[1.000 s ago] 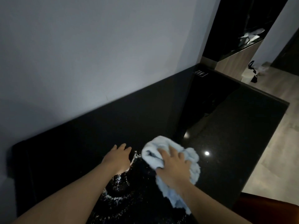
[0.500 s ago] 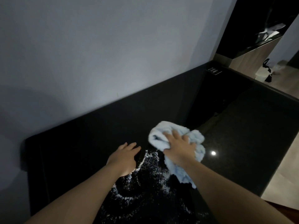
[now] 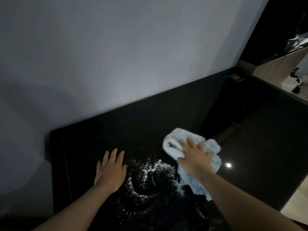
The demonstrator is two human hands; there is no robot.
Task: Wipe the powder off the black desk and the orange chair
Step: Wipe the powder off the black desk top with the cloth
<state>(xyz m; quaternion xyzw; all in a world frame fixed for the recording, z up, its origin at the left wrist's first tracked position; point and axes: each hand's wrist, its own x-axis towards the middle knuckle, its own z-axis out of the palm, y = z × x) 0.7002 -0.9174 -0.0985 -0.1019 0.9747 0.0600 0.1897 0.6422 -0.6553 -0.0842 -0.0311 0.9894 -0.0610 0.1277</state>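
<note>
White powder (image 3: 150, 179) lies scattered in streaks on the glossy black desk (image 3: 260, 164), between my two hands. My right hand (image 3: 195, 158) grips a crumpled light blue cloth (image 3: 211, 147) and presses it on the desk at the powder's right edge; a tail of the cloth hangs back toward me. My left hand (image 3: 111, 169) rests flat on the desk with straight fingers, just left of the powder. The orange chair is hidden from view.
A black upstand (image 3: 150, 114) runs along the grey wall behind the desk. A small switch panel (image 3: 235, 77) sits at the far right corner. The desk's right edge drops to a pale floor (image 3: 298, 197). A lamp reflection (image 3: 228, 165) glints by the cloth.
The view shifted left and the chair left the frame. My right hand slid the cloth away to the right, uncovering more powder. My left hand flattened on the desk.
</note>
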